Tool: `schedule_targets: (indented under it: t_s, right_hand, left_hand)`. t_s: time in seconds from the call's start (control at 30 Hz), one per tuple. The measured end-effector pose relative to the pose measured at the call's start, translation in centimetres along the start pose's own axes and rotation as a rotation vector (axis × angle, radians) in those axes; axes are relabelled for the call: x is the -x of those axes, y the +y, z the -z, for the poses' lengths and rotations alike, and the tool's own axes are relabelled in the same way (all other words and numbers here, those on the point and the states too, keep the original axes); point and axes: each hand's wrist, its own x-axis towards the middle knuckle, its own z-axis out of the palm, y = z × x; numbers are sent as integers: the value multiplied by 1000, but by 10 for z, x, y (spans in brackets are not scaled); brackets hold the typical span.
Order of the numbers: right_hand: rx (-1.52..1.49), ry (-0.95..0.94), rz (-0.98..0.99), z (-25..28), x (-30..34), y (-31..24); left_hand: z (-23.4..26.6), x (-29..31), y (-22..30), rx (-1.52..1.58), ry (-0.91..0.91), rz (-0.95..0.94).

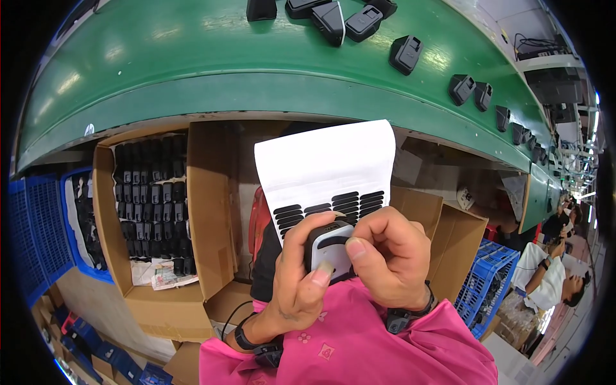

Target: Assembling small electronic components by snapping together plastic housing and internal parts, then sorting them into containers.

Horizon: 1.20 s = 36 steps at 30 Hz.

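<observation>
My left hand (296, 282) is closed around a small device (339, 255) with a black casing and a pale silver face. The thumb lies on that face and the fingers wrap the far side. A black curved sticker strip (332, 241) lies across the silver face. My right hand (394, 260) is closed, its thumb on the right end of the strip and its index finger bent beside it. Just beyond the hands, a white sheet (326, 160) carries rows of black strips (287, 213) along its near part; the hands cover some of them.
Several black devices (405, 54) stand along the green workbench (192, 58). At left, an open cardboard box (212, 212) holds rows of black units (153, 204), next to a blue crate (38, 224). Another blue crate (491, 273) stands at right, near a person in white (538, 273).
</observation>
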Motion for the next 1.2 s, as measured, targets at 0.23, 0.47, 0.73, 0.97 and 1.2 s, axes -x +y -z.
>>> schedule_targets:
  t_s: [0.23,0.47,0.73,0.97,1.2]
  right_hand:
    - [47,35,7,-2,0,2]
    - [190,78,-38,-4,-2,0]
    - [117,292,-370,39,24,67]
    - [483,430,-264,98,34,123]
    - [471,413,-272,119,31,148]
  left_hand:
    - [0,0,-1,-21,16,-38]
    - [0,1,-8,-186,37,-123]
    - [14,6,-25,332,200,74]
    - [91,38,-34,-197,528,-53]
    - [329,197,-152,-1340,1217,498]
